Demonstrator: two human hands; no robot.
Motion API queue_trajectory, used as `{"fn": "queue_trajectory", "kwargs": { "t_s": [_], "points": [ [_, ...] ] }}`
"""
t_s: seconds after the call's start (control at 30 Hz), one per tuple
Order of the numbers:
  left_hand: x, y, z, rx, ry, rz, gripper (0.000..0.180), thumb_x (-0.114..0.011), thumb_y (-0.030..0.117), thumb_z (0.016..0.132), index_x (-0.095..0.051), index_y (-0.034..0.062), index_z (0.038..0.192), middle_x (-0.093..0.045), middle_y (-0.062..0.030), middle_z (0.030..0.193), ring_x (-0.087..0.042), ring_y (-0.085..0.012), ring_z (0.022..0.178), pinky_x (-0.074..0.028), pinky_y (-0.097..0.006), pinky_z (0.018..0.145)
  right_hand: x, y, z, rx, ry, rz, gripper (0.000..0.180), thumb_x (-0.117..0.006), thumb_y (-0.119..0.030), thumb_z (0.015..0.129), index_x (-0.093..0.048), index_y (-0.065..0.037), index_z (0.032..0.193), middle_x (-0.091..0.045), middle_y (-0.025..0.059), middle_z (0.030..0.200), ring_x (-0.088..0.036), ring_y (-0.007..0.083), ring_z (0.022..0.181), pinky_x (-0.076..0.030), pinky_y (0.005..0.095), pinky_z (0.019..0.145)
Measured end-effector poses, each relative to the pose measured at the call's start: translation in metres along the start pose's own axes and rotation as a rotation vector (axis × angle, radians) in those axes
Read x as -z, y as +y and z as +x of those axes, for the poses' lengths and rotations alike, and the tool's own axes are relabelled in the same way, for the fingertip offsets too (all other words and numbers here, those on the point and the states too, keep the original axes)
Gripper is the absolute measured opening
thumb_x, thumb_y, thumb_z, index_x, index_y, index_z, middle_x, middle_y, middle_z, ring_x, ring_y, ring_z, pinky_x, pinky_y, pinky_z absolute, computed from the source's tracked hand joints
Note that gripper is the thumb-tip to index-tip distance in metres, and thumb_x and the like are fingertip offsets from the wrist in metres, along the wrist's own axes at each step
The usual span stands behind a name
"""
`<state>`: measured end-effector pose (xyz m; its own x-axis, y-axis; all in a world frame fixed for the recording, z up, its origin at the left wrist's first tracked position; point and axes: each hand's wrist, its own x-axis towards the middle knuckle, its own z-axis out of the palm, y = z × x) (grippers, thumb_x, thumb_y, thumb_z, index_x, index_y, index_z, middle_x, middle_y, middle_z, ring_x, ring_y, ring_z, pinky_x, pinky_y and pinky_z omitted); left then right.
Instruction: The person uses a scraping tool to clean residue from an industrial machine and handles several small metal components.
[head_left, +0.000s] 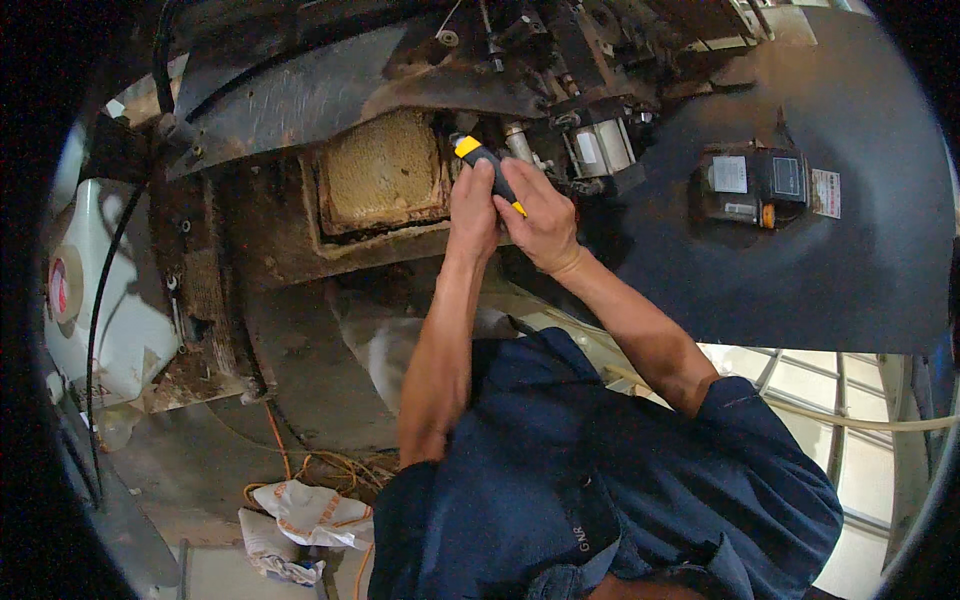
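Note:
Both my hands are closed on a black and yellow utility knife, held at a slant with its front end toward the far left. My left hand grips it from the left, thumb along the handle. From the right, my right hand has its fingers and thumb around the handle's near part. Just left of the knife, a tan, rough-textured block sits in a dirty square metal frame. Whether the knife's blade is out cannot be made out.
A metal cylinder and other machine parts lie beyond my right hand. On the dark tabletop at right rests a dark boxy device with labels. At left stand a white plastic jug, a tape roll and a wrench. White bags lie below.

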<state>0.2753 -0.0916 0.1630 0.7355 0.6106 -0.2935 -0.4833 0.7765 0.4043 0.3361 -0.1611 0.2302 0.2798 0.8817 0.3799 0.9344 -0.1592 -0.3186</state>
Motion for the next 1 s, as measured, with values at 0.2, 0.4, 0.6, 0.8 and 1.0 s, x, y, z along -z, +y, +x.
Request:
{"fn": "queue_trajectory", "kwargs": {
  "t_s": [0.2,0.4,0.6,0.8,1.0],
  "points": [
    [-0.001,0.007,-0.016,-0.068,0.123,0.109,0.022,-0.044,0.026,0.100,-0.053,0.0063,0.098,-0.054,-0.0002,0.086,-0.050,-0.0091,0.076,-0.044,-0.026,0.068,0.002,-0.009,-0.002,0.002,-0.018,0.032,0.047,-0.073,-0.006,0.072,-0.059,0.001,0.117,-0.061,0.0174,0.116,-0.063,0.0327,0.099,-0.053,0.0353,0.081],
    [0.003,0.019,-0.045,-0.046,0.183,0.162,0.027,-0.047,0.030,0.099,-0.054,0.0043,0.101,-0.056,-0.0021,0.091,-0.051,-0.0110,0.081,-0.044,-0.028,0.068,0.003,-0.021,-0.016,-0.002,-0.041,0.158,0.050,-0.070,-0.007,0.075,-0.056,0.000,0.122,-0.058,0.0159,0.120,-0.063,0.0309,0.100,-0.054,0.0347,0.080],
    [0.009,0.041,-0.068,-0.103,0.259,0.234,0.026,-0.049,0.029,0.099,-0.055,0.0034,0.100,-0.058,-0.0019,0.087,-0.054,-0.0104,0.077,-0.045,-0.027,0.066,0.007,-0.042,-0.018,0.008,-0.066,0.250,0.050,-0.071,-0.006,0.075,-0.056,0.001,0.122,-0.058,0.0177,0.118,-0.062,0.0321,0.102,-0.053,0.0354,0.083],
    [0.004,0.054,-0.084,-0.028,0.209,0.353,0.023,-0.050,0.026,0.098,-0.058,0.0043,0.099,-0.059,-0.0006,0.086,-0.054,-0.0082,0.077,-0.045,-0.025,0.070,0.016,-0.055,-0.025,-0.098,-0.091,0.332,0.052,-0.073,-0.005,0.074,-0.055,0.002,0.122,-0.059,0.0178,0.118,-0.062,0.0322,0.103,-0.053,0.0351,0.083],
    [-0.018,0.048,-0.093,0.057,0.168,0.538,0.018,-0.054,0.019,0.096,-0.059,0.0022,0.101,-0.058,0.0023,0.087,-0.050,-0.0046,0.079,-0.043,-0.021,0.069,0.041,-0.054,-0.046,-0.271,-0.080,0.431,0.053,-0.071,-0.007,0.077,-0.053,-0.002,0.126,-0.058,0.0176,0.121,-0.060,0.0323,0.107,-0.051,0.0357,0.087]
  ]
}}
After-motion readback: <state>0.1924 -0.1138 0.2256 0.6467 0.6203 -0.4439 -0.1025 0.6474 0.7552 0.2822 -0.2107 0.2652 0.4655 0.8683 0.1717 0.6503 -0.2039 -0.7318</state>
